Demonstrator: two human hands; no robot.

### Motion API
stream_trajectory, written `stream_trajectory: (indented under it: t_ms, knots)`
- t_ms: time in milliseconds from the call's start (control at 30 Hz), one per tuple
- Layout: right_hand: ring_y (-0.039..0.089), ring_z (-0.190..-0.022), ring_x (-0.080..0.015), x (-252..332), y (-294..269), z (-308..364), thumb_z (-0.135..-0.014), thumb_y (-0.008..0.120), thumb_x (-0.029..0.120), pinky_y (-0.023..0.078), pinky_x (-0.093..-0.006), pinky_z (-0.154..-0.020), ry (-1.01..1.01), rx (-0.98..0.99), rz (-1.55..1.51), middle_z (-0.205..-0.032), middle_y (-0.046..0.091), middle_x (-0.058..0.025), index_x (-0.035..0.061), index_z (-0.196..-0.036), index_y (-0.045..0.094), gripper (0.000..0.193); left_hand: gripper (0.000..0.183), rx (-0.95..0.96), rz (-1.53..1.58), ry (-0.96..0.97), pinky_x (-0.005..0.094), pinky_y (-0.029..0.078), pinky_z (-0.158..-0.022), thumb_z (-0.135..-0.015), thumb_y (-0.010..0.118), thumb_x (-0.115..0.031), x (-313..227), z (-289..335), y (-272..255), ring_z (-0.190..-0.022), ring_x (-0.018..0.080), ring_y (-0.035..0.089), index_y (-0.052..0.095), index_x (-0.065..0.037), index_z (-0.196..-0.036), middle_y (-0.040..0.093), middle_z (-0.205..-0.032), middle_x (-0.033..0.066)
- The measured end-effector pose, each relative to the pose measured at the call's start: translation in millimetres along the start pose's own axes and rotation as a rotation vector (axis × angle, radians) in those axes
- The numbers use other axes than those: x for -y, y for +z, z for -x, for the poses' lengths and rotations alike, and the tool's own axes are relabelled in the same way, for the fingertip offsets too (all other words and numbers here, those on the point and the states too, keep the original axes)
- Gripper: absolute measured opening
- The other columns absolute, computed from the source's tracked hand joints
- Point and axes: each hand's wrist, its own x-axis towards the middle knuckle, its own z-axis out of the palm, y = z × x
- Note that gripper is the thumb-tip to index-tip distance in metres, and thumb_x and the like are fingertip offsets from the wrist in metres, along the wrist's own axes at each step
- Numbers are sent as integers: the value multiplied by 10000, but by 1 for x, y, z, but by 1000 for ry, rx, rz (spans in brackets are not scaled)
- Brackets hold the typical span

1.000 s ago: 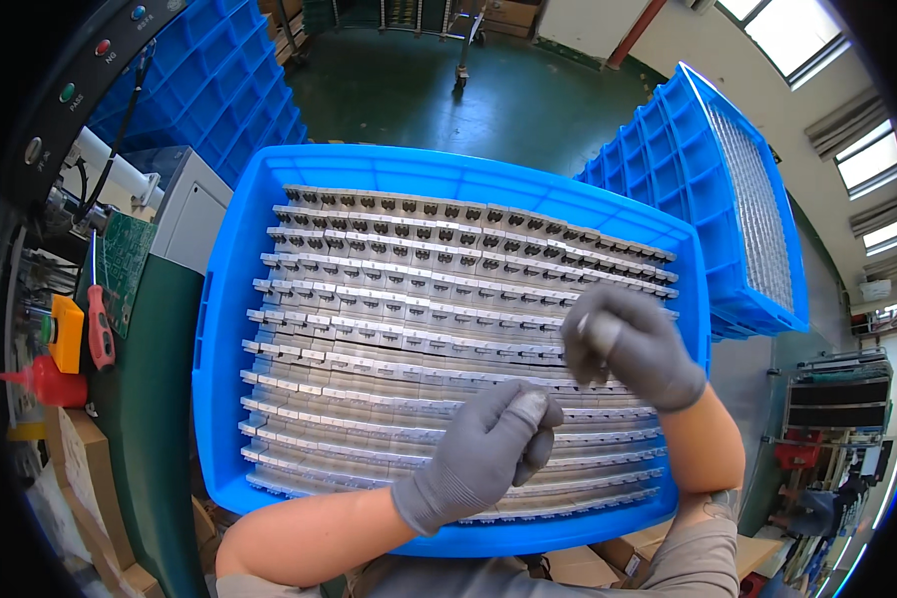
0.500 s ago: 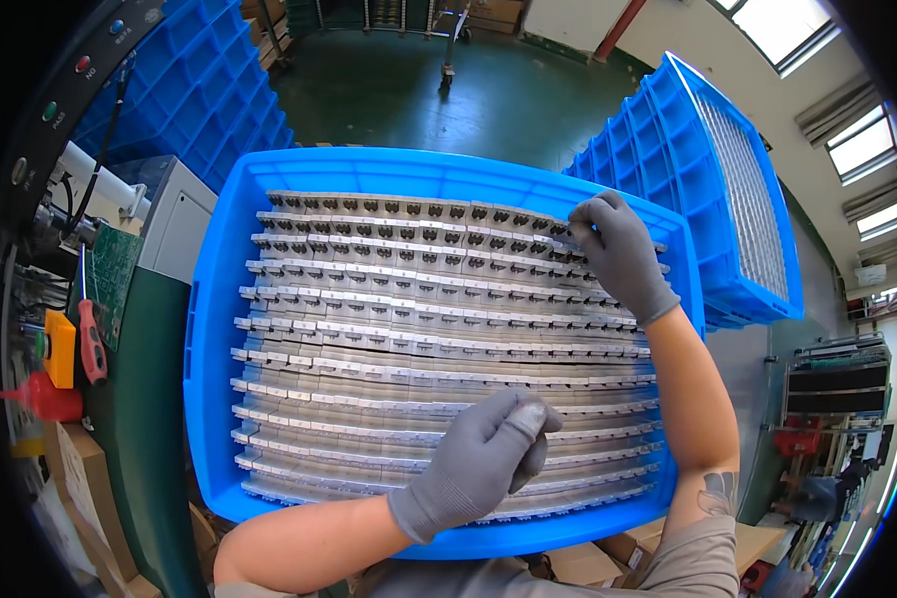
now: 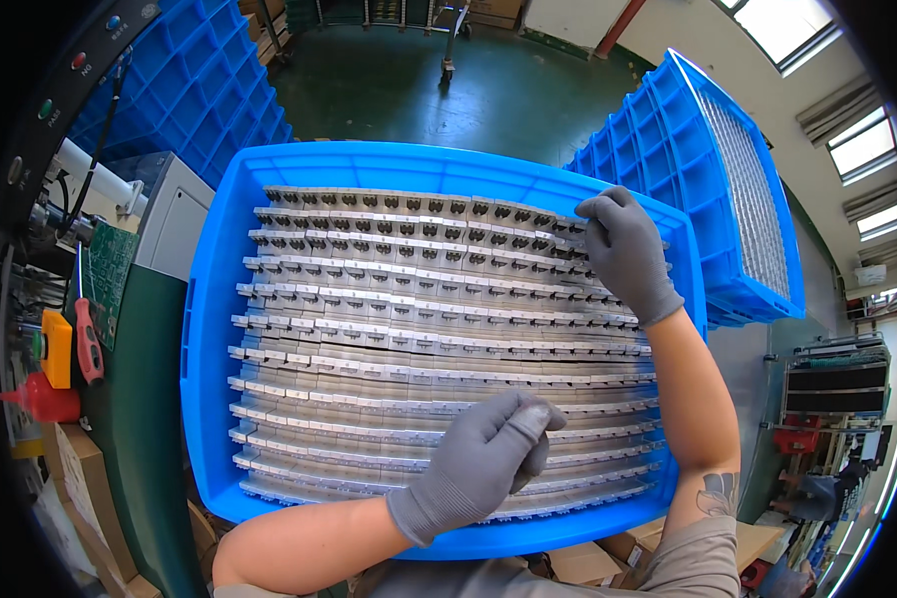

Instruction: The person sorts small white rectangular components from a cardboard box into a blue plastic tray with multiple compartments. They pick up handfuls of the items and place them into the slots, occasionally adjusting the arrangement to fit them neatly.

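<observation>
A large blue plastic crate (image 3: 217, 299) fills the middle of the view. Inside it, several rows of silvery metal parts (image 3: 399, 314) stand close together; those in the far rows carry small black pieces. My right hand (image 3: 628, 254), in a grey glove, is over the far right end of the rows, its fingers curled and closed. My left hand (image 3: 478, 458), gloved the same way, hovers over or rests on the near rows right of centre, thumb pressed against bent fingers. Whatever either hand may grip is hidden.
More blue crates (image 3: 184, 90) are stacked at the far left; another crate (image 3: 658, 130) full of metal parts stands at the right. On the left, a green bench (image 3: 154, 399) holds a red-handled screwdriver (image 3: 89, 339) and a green circuit board (image 3: 110, 279). Cardboard lies below.
My right hand has shifted very slightly right, staying closed at the far right end of the rows. The left hand stays practically in place.
</observation>
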Motion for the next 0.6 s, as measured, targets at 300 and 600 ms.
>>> stream_trajectory:
  t_ms: [300, 600]
  knots:
    - [661, -821, -256, 19, -15, 7, -886, 634, 4, 532, -349, -738, 55, -41, -120, -952, 665, -124, 23, -1003, 729, 153, 343, -66, 117, 31, 238, 359, -476, -1090, 453, -305, 0, -5, -4, -528, 82, 427, 608, -2, -1134, 525, -649, 26]
    - [631, -728, -188, 95, -58, 38, -849, 711, 61, 505, -311, -659, -39, 570, -694, -860, 666, -99, 12, -1038, 725, 196, 298, -90, 129, 49, 226, 339, -468, -1095, 430, -261, -4, -7, -4, -524, 85, 424, 576, -6, -1144, 516, -671, 26]
